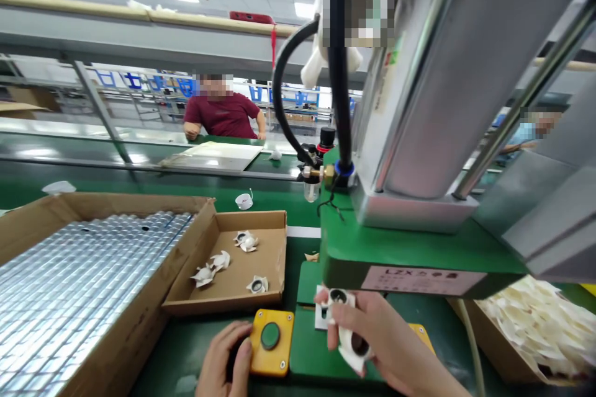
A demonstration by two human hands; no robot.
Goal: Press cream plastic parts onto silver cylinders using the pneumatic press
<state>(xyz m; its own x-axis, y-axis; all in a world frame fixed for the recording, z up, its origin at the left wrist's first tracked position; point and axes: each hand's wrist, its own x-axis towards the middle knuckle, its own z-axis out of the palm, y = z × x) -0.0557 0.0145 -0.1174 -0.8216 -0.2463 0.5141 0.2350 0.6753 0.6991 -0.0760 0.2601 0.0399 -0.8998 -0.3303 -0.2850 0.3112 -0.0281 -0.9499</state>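
Note:
My right hand (372, 329) is closed around white finned parts with dark round centres. One such part (338, 296) is pinched at the fingertips, and another white part (352, 353) shows lower, under the fingers. This hand is over the green base of a press (305, 347), close to a small metal plate (321, 316) and below the green press head (419, 254). My left hand (226, 356) rests at the left side of a yellow box (272, 363) with a green button (270, 335). Its fingers are loosely curled, thumb apart, with nothing seen in them.
A shallow cardboard tray (223, 305) holds several white parts. Left of it, a large carton (139, 329) contains rows of shiny metal tubes. At right stands a box of white pieces (535, 322). A black hose (279, 87) hangs near the press; a person (223, 115) sits across.

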